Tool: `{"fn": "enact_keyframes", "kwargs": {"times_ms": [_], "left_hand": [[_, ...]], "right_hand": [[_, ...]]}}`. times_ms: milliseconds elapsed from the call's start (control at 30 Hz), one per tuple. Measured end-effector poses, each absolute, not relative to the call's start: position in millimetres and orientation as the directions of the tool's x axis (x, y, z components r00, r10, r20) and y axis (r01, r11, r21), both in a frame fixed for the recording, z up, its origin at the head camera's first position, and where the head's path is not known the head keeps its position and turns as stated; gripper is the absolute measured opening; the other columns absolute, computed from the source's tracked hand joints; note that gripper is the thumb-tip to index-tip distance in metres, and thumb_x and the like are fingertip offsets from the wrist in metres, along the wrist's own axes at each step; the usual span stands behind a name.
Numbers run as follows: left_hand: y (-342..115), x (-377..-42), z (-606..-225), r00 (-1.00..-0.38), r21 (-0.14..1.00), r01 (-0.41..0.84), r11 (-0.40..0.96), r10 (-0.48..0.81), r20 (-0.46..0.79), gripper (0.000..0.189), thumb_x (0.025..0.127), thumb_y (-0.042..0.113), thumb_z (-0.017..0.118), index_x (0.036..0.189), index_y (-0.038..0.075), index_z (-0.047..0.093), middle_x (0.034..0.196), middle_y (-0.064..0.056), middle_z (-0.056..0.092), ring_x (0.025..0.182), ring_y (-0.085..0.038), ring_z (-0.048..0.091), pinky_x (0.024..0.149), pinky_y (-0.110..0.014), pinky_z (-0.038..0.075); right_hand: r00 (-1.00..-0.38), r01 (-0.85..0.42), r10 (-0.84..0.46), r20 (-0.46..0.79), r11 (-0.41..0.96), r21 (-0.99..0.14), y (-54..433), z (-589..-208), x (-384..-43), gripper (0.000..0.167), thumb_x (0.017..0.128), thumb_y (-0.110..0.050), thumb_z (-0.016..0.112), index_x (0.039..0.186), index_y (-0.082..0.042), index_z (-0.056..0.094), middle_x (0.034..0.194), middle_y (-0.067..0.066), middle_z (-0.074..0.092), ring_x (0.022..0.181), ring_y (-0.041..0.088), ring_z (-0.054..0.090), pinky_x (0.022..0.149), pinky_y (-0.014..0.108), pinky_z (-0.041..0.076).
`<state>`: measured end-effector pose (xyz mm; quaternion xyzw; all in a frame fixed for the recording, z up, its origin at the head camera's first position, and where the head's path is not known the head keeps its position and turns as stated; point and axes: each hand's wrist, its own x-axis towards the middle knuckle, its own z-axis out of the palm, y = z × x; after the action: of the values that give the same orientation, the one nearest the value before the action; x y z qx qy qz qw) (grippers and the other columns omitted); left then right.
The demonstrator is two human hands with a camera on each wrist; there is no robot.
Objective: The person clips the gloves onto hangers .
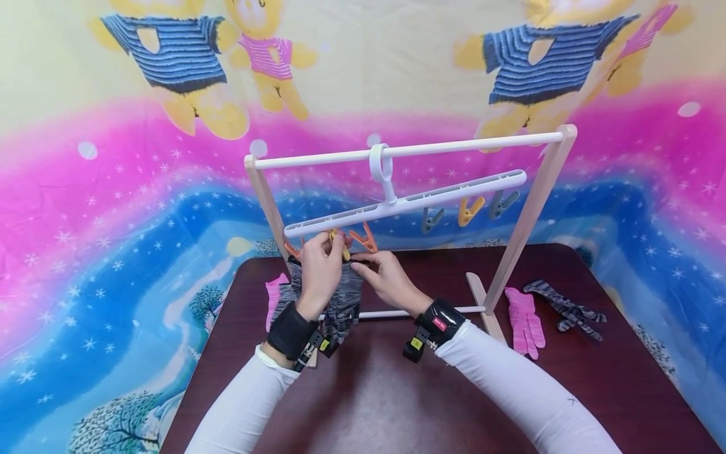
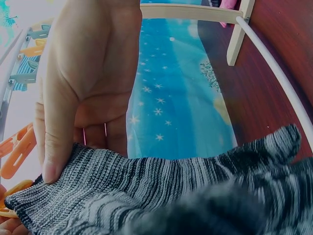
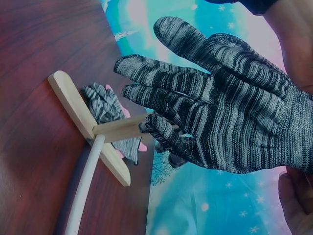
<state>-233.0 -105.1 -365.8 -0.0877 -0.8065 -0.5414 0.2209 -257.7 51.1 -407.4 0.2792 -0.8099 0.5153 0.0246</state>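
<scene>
A black-and-grey striped knit glove (image 1: 343, 302) hangs below the low left end of a white hanger (image 1: 346, 219). My left hand (image 1: 320, 268) pinches a yellow clothespin (image 1: 346, 253) at the glove's cuff. With thumb and fingers, my right hand (image 1: 391, 277) holds the right corner of the cuff; the left wrist view has its thumb (image 2: 53, 164) pressed on the knit. In the right wrist view the glove (image 3: 234, 112) spreads out, fingers pointing left. Orange clothespins (image 1: 365, 238) hang on both sides of the yellow one.
The hanger tilts from a rack's white top bar (image 1: 454, 146). Grey clothespins (image 1: 433, 219) and another yellow clothespin (image 1: 469, 212) hang at its right. A pink glove (image 1: 524, 321) and a striped glove (image 1: 567, 309) lie right on the dark table (image 1: 618, 391); another pink glove (image 1: 273, 299) shows left.
</scene>
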Motion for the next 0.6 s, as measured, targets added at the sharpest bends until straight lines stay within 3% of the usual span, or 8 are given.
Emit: {"fn": "enact_keyframes", "kwargs": {"times_ms": [133, 267, 467, 600], "left_hand": [[-105.5, -233.3, -365.7, -0.887, 0.836, 0.381, 0.395, -0.101, 0.451, 0.032, 0.107, 0.025, 0.049, 0.105, 0.004, 0.073, 0.100, -0.016, 0.078, 0.050, -0.009, 0.043, 0.051, -0.025, 0.028], [-105.8, -233.8, -365.5, -0.882, 0.827, 0.387, 0.408, -0.098, 0.461, 0.032, 0.107, 0.024, 0.049, 0.102, 0.004, 0.074, 0.099, -0.016, 0.077, 0.057, -0.014, 0.053, 0.053, -0.025, 0.029], [-105.4, -235.0, -365.3, -0.882, 0.826, 0.382, 0.415, -0.103, 0.460, 0.032, 0.107, 0.024, 0.050, 0.102, 0.003, 0.074, 0.099, -0.016, 0.078, 0.074, -0.023, 0.069, 0.056, -0.023, 0.035], [-105.2, -234.9, -365.1, -0.884, 0.822, 0.376, 0.429, -0.100, 0.456, 0.032, 0.107, 0.022, 0.049, 0.100, 0.002, 0.073, 0.090, -0.018, 0.076, 0.060, -0.016, 0.059, 0.053, -0.023, 0.035]], "right_hand": [[-0.845, -0.459, -0.423, 0.328, 0.257, -0.850, 50.3, -408.3, -258.7, 0.030, 0.102, -0.015, 0.059, 0.124, 0.003, 0.069, 0.078, 0.019, 0.060, 0.056, 0.010, 0.034, 0.065, 0.024, 0.039], [-0.843, -0.449, -0.417, 0.340, 0.198, -0.872, 49.6, -409.2, -260.8, 0.026, 0.101, -0.011, 0.059, 0.120, 0.004, 0.070, 0.074, 0.011, 0.052, 0.056, 0.009, 0.036, 0.062, 0.024, 0.036], [-0.850, -0.428, -0.399, 0.343, 0.146, -0.892, 47.7, -408.8, -263.5, 0.024, 0.101, -0.011, 0.059, 0.118, 0.002, 0.071, 0.097, 0.017, 0.068, 0.069, 0.009, 0.049, 0.068, 0.024, 0.041], [-0.859, -0.414, -0.383, 0.340, 0.129, -0.901, 45.8, -409.8, -264.9, 0.023, 0.101, -0.009, 0.060, 0.116, 0.005, 0.070, 0.111, 0.022, 0.073, 0.088, 0.012, 0.063, 0.076, 0.022, 0.049]]}}
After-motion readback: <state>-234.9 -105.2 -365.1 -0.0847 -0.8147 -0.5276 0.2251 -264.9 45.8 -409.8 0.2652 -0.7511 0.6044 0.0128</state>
